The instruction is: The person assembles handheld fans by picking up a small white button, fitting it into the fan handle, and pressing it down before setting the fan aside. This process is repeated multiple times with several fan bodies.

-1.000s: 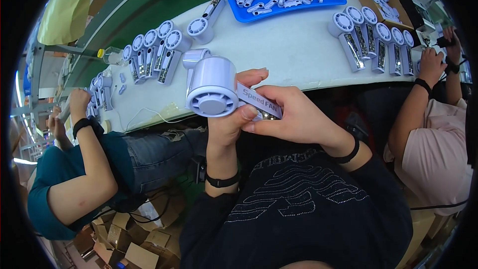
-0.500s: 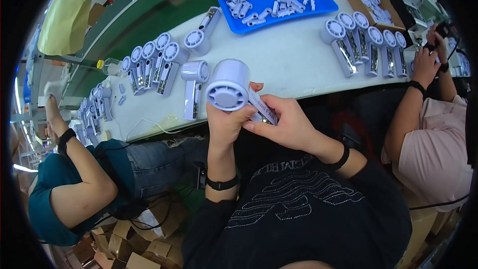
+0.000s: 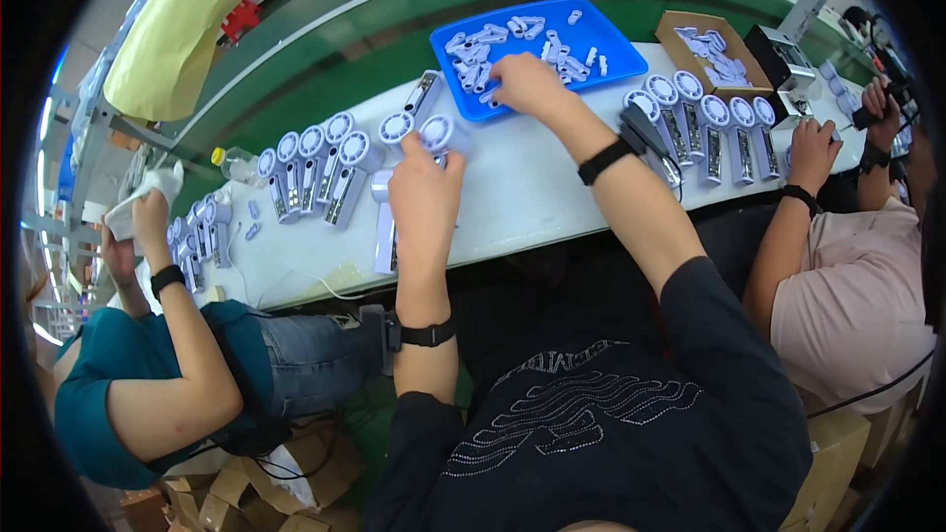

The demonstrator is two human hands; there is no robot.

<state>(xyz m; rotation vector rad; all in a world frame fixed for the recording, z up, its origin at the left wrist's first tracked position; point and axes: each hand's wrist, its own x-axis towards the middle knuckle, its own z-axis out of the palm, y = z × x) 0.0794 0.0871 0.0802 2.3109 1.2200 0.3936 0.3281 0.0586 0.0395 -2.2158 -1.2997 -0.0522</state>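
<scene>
Over the middle of the table, my left hand is closed round a pale lavender handheld fan; its round head shows beyond my fingers, and the hand hides much of the rest. My right hand is stretched over the near edge of the blue tray, its fingertips pinched on a small lavender plastic part. Several similar parts lie loose in that tray. Beside my left hand, another fan lies on the table, and one with an exposed handle lies just beyond.
Open-handled fans stand in rows at left and right. A cardboard box of plastic parts is at back right. A bottle and white cable are at left. Co-workers sit at left and right.
My left hand has moved forward with the fan, turning it. My right hand has let go of the fan's handle and reached forward into the blue tray.
</scene>
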